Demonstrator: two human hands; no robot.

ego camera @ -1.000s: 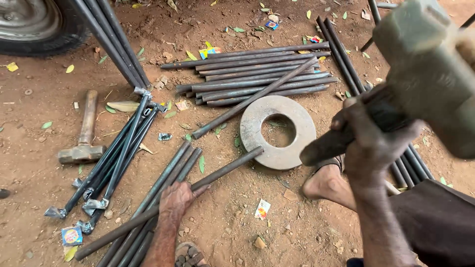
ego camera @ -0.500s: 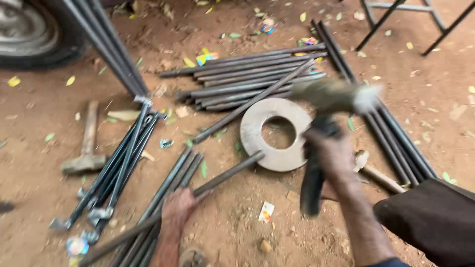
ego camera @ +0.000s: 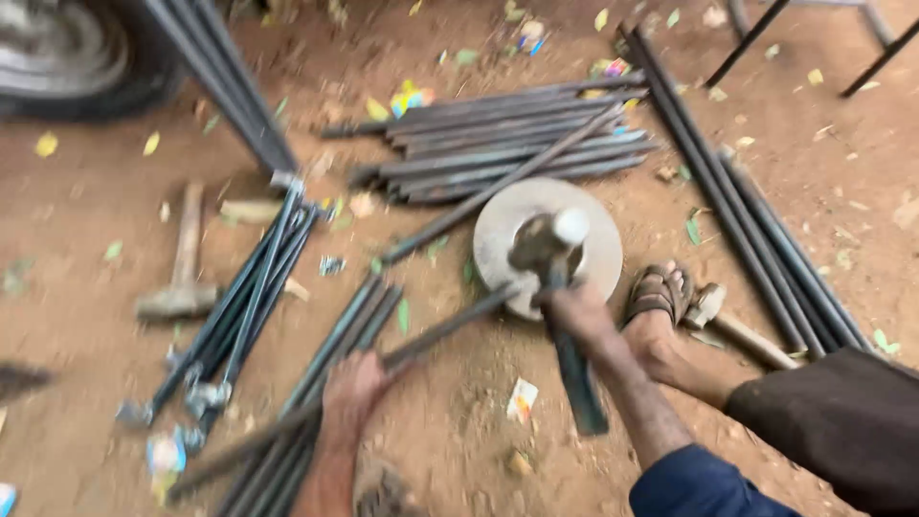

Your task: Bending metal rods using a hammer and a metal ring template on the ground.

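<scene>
A long steel rod is pinned to the dirt floor by the left hand, fingers wrapped over it. Its long axis runs diagonally, far end pointing up-right onto the flat metal ring. A hammer is gripped tight in the right hand, head right over the ring, handle angled back toward the person. Pretty blurry tbh.
</scene>
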